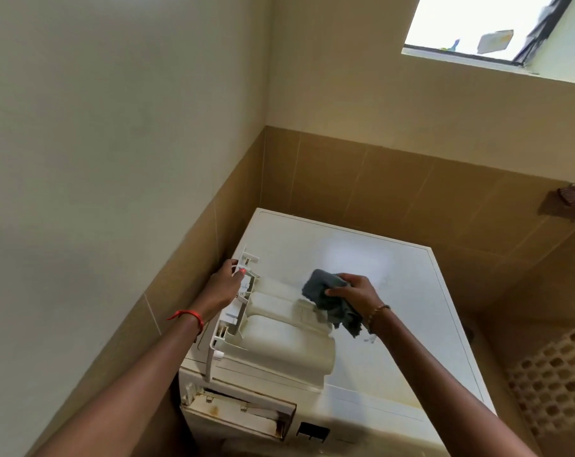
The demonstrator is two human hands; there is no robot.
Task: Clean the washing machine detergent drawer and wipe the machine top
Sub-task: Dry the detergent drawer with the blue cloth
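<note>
The white detergent drawer [279,338] is out of the machine and lies upside down on the white washing machine top [395,278], near its front left. My left hand [223,285] grips the drawer's far left end, at its front panel, and holds it steady. My right hand [355,291] is closed on a crumpled grey cloth [329,298], which rests against the drawer's far right part. Below, the empty drawer slot [243,413] gapes in the machine's front, with brownish stains inside.
The machine stands in a corner, with a cream wall on the left and tan tiles [378,179] behind. A window [497,31] is high at the right. A dark brush-like object [566,202] hangs on the right wall above a honeycomb-patterned mat [556,380].
</note>
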